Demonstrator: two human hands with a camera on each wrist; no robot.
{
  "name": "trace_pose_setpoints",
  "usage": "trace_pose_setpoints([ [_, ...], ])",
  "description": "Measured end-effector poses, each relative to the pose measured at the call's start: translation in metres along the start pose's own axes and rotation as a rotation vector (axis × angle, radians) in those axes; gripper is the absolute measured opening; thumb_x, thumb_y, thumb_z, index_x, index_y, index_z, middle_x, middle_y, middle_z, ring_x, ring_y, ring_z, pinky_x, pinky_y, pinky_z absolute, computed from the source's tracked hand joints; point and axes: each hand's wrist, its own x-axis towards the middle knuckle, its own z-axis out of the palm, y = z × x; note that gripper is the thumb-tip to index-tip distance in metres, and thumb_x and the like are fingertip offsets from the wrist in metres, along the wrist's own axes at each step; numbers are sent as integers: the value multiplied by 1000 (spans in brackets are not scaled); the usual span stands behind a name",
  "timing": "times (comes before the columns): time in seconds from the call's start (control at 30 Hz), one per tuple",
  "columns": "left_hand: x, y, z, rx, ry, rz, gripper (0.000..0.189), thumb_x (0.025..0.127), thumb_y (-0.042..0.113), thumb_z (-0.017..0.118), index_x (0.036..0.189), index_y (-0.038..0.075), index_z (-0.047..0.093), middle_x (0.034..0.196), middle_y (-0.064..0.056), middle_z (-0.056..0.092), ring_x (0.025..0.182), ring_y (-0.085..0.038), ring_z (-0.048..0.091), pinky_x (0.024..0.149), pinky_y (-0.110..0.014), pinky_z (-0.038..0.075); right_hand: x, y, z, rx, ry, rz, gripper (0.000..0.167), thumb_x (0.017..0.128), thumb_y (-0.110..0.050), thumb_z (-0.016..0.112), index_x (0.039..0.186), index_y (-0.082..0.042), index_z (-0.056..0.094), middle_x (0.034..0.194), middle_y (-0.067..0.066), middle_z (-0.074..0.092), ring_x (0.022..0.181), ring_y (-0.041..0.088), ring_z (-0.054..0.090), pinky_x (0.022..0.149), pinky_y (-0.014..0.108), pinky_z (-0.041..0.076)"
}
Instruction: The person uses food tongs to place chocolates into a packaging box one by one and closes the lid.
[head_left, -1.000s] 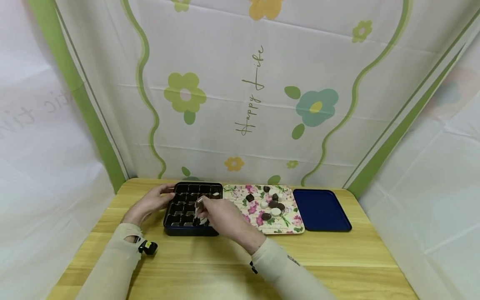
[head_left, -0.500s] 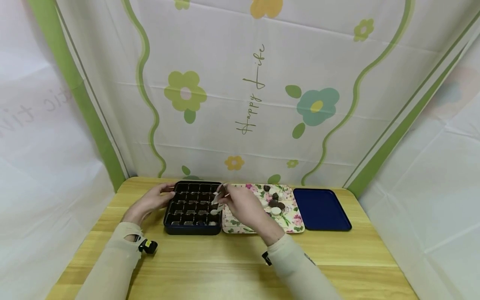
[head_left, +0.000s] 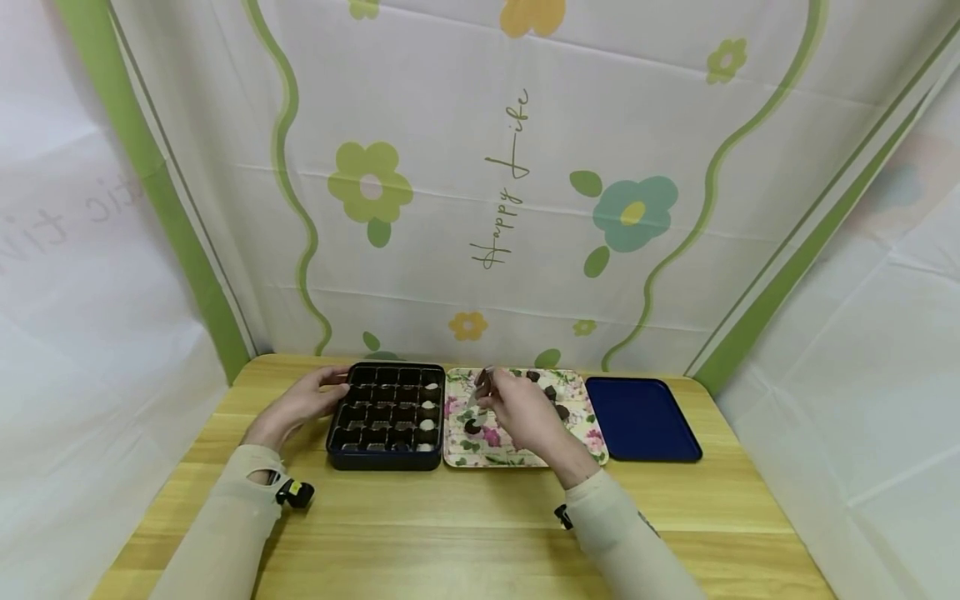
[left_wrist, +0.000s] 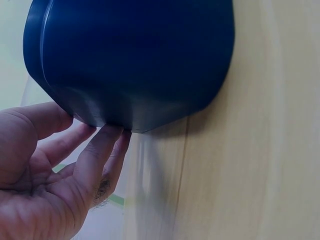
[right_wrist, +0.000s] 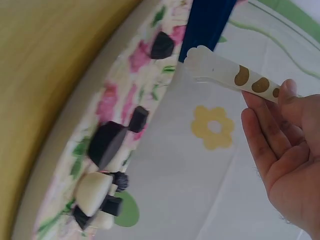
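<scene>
"What's the R hand (head_left: 525, 415) doing?"

"It's pinching pale, paw-tipped tongs (right_wrist: 240, 80) w/ brown spots, thumb against fingers, approx. over the middle of the cream, pink-flowered rectangular tray (head_left: 480, 457). The tips are hanging nr the tray's 9 o'clock side, by a small round dark-brown piece (head_left: 472, 427). Can't tell if they're touching it, or how far they're parting."

"And the L hand (head_left: 307, 396)?"

"Resting at 9 o'clock on the deep navy box (head_left: 386, 460) w/ black compartments. Its fingers are reaching out fairly straight, fingertips just touching the wall."

"Anything inside?"

"Yep, 4 whitish pieces (head_left: 428, 405) are filling its 3 o'clock column, top to bottom. The box is sitting just beside the tray, at the tray's 9."

"Rest?"

"More dark & cream pieces (right_wrist: 92, 192) are lying on the tray, abt 12 to 3. A flat, navy, round-cornered lid (head_left: 643, 419) is lying at the tray's 3. Everything's sitting on a wood-grain table (head_left: 412, 533)."
</scene>
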Motion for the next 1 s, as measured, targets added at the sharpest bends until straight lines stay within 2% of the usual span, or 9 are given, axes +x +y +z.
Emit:
trace_pose_setpoints([
  [0.1,0,1,0,7,1,-4,60,127,11,48,178,-15,29,173,-48,42,156,-64,55,124,-65,61,2,5,5,11,-31,22,6,116,-19,75,116,-14,73,112,5,86,62,7,62,52,23,47],
  [0.2,0,1,0,14,4,-7,60,127,11,49,178,-14,30,174,-48,41,156,-64,56,123,-63,62,4,10,11,9,-56,35,6,116,-20,75,116,-15,72,111,3,84,62,8,60,55,24,50],
  [0.4,-1,1,1,15,4,-7,60,127,11,50,178,-14,31,173,-47,43,154,-62,58,122,-60,64,10,15,18,-48,-68,37,9,116,-25,75,116,-17,72,103,-1,82,77,11,71,69,30,61],
  [0.63,0,0,0,21,2,-1,60,127,11,50,178,-15,31,173,-48,42,154,-62,58,121,-60,65,12,13,19,-105,-47,1,5,115,-21,76,116,-16,74,107,0,81,94,18,79,80,34,68],
  [0.73,0,1,0,17,3,-3,60,127,11,50,178,-15,31,174,-48,41,154,-62,59,121,-59,65,12,11,17,-117,-29,-1,5,115,-20,76,115,-15,75,107,1,82,92,17,79,75,32,66],
  [0.9,0,1,0,20,2,-7,61,127,11,49,178,-14,31,174,-48,40,154,-63,58,122,-60,64,11,3,8,-92,-4,3,9,117,-21,73,117,-12,75,104,5,86,67,10,66,56,24,49],
  [1.0,0,1,-1,26,2,-8,60,127,12,50,178,-14,31,174,-48,40,155,-63,58,121,-61,64,12,-3,2,-63,12,-5,9,118,-18,72,122,-11,76,106,7,87,60,7,60,52,22,46],
])
